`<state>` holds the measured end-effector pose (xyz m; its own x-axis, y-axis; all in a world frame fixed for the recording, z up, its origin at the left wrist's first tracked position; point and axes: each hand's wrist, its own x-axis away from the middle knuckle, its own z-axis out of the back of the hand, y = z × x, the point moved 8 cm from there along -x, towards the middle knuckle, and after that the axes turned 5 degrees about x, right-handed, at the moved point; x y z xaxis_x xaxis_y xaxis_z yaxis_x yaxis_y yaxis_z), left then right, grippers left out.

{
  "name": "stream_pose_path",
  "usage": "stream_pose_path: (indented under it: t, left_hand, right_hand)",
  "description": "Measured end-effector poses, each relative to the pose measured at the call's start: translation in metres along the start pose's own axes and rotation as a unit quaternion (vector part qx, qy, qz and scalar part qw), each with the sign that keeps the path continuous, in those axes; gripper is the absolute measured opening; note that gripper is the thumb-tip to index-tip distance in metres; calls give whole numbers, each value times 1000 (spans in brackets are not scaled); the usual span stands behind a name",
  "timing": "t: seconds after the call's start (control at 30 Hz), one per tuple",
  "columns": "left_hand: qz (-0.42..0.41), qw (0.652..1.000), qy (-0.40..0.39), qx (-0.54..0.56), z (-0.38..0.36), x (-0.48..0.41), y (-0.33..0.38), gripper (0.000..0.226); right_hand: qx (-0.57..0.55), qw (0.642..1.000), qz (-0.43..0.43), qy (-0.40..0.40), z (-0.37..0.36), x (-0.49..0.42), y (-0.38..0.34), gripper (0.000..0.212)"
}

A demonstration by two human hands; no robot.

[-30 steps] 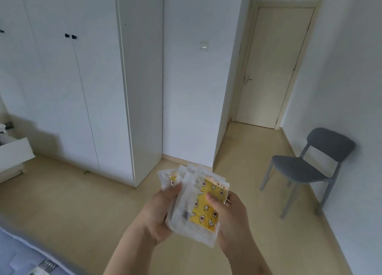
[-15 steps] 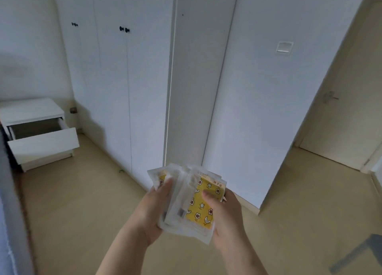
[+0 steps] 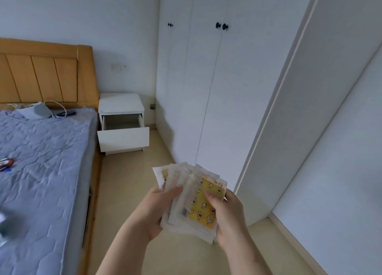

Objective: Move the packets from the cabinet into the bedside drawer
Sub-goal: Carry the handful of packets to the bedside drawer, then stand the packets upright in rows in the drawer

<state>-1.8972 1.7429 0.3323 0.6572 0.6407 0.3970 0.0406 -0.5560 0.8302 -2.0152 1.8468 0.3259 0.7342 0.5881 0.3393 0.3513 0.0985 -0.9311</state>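
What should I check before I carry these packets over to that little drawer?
1. Packets gripped by both the left hand and the right hand: ok.
2. Drawer pulled open: ok.
3. Floor on the way to the drawer, nothing seen in the way: ok.
4. Cabinet doors closed: ok.
5. Enough room inside the drawer: cannot tell, its bottom is mostly hidden.

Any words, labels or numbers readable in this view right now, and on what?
Nothing can be read clearly.
Yellow packet: small characters on its orange top strip, too blurred to read.
Barcode label among the packets: too small to read.
Wrapper on the bed: print blurred, unreadable.
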Motion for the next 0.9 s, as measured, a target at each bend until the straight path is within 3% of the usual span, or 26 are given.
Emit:
stream_pose_path:
  t: [0.23, 0.43, 0.73, 0.9]
  left_hand:
    - [-49, 997, 49, 41, 41, -131, 99, 17]
    - [-47, 994, 86, 50, 96, -217, 164, 17]
    - [-68, 985, 153, -40, 198, -333, 244, 20]
    - [-73, 980, 173, -60, 224, -429, 315, 22]
  right_hand:
    - [42, 997, 31, -62, -105, -134, -60, 13]
    - [56, 992, -7, -111, -205, -233, -72, 13]
    - [113, 964, -61, -232, -358, -370, -62, 16]
    - [121, 956, -36, -265, -435, -475, -99, 16]
